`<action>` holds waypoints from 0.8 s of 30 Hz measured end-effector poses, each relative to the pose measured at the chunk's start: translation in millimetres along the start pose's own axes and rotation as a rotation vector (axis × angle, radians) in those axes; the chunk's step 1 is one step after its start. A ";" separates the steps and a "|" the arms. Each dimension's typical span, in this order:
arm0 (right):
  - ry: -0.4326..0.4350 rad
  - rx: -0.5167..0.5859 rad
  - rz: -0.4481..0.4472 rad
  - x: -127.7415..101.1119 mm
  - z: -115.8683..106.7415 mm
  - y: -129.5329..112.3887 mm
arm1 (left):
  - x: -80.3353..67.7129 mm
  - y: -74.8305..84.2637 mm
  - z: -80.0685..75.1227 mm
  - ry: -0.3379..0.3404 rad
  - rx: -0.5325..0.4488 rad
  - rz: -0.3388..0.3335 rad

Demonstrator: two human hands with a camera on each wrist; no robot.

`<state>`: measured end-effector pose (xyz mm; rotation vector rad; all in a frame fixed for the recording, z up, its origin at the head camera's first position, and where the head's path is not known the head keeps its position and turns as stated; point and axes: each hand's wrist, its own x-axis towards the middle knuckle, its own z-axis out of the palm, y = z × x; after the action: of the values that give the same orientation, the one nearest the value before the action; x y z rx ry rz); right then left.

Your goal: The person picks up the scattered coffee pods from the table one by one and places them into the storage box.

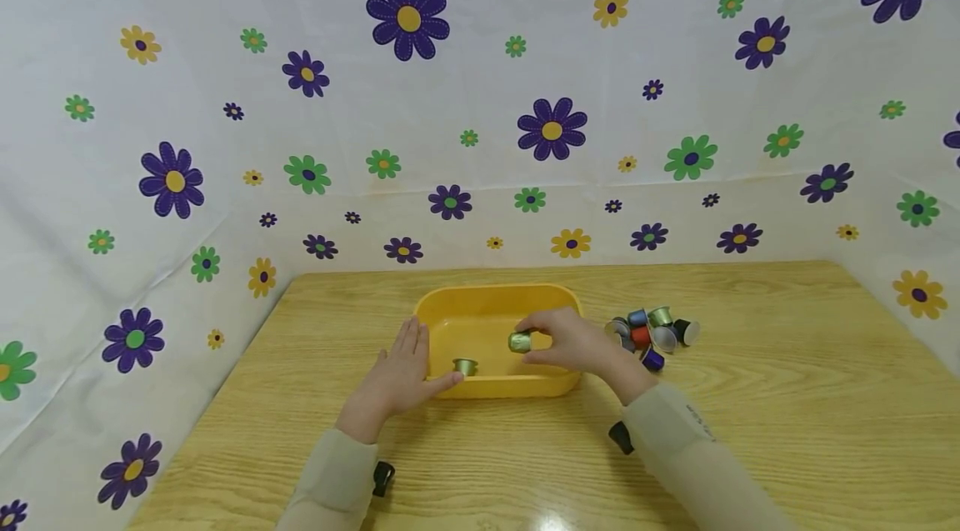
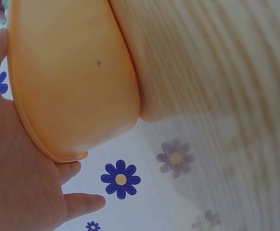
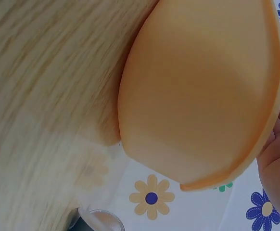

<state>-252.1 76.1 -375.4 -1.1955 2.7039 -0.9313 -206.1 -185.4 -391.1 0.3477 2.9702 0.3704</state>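
From the head view I see my right hand (image 1: 573, 343) pinching a green-gold capsule (image 1: 520, 341) over the inside of the yellow tray (image 1: 450, 310), which sits on the wooden table (image 1: 787, 414). My left hand (image 1: 401, 373) lies flat with straight fingers against the tray's left rim, holding nothing. A second greenish capsule (image 1: 465, 366) rests on the tray floor near the front wall, and a heap of mixed capsules (image 1: 652, 335) lies on the table just right of the tray.

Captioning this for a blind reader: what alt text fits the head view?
A right hand holds a green capsule over a yellow tub on a wooden table; the left hand rests flat against its side. Another capsule lies inside.
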 end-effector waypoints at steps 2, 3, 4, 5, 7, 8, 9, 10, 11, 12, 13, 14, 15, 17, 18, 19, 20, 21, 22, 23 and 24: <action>0.003 -0.008 -0.019 1.8 2.0 -0.1 | -0.1 0.0 -0.1 0.002 -0.001 0.001; 0.004 -0.018 -0.028 2.8 3.0 -0.2 | -0.1 0.2 -0.3 0.003 -0.002 0.002; 0.002 -0.025 -0.037 3.7 3.9 -0.5 | 0.0 0.2 -0.3 0.003 -0.001 0.002; 0.000 -0.033 -0.042 4.7 5.0 -0.7 | 0.1 0.2 -0.4 0.004 0.000 0.003; -0.008 -0.042 -0.049 6.6 6.7 -1.5 | 0.3 0.2 -0.5 0.005 0.001 0.002; -0.012 -0.047 -0.051 7.3 7.4 -2.0 | 0.2 0.2 -0.6 0.005 0.002 0.000; -0.017 -0.049 -0.052 8.0 8.1 -2.3 | 0.2 0.0 -0.6 0.005 0.003 0.000; -0.021 -0.047 -0.050 8.7 8.9 -2.9 | 0.1 -0.2 -0.7 0.005 0.006 0.000; -0.023 -0.047 -0.049 9.4 9.7 -3.5 | 0.0 -0.3 -0.7 0.006 0.006 0.000; -0.024 -0.045 -0.046 10.0 10.6 -4.1 | 0.0 -0.5 -0.7 0.006 0.005 0.001; -0.027 -0.048 -0.044 10.7 11.7 -4.4 | -0.2 -0.5 -0.9 0.006 0.005 0.002; -0.031 -0.052 -0.042 11.3 12.7 -4.9 | -0.2 -0.6 -0.8 0.006 0.003 0.003; -0.033 -0.056 -0.043 11.9 13.6 -5.4 | -0.3 -0.8 -0.7 0.007 0.002 0.005; -0.038 -0.062 -0.047 12.9 15.5 -6.9 | -0.3 -1.1 -0.4 0.007 0.001 0.006; -0.041 -0.066 -0.049 13.2 16.2 -7.4 | -0.3 -1.2 -0.2 0.007 0.001 0.007; -0.043 -0.065 -0.052 13.5 16.8 -8.1 | -0.3 -1.4 0.1 0.007 0.002 0.008; -0.043 -0.066 -0.054 13.7 17.3 -8.9 | -0.2 -1.5 0.3 0.008 0.003 0.010; -0.044 -0.063 -0.057 14.0 17.8 -9.5 | -0.1 -1.8 0.6 0.007 0.006 0.010; -0.044 -0.064 -0.061 14.2 18.4 -10.2 | 0.0 -1.9 0.8 0.007 0.006 0.011; -0.044 -0.064 -0.065 14.5 18.8 -10.8 | 0.1 -2.2 1.1 0.007 0.008 0.013; -0.044 -0.067 -0.065 14.9 19.3 -11.4 | 0.0 -2.3 1.2 0.007 0.010 0.013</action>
<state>-249.9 50.2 -382.2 -1.3066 2.6975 -0.8170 -206.4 -187.3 -392.8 0.3684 2.9786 0.3597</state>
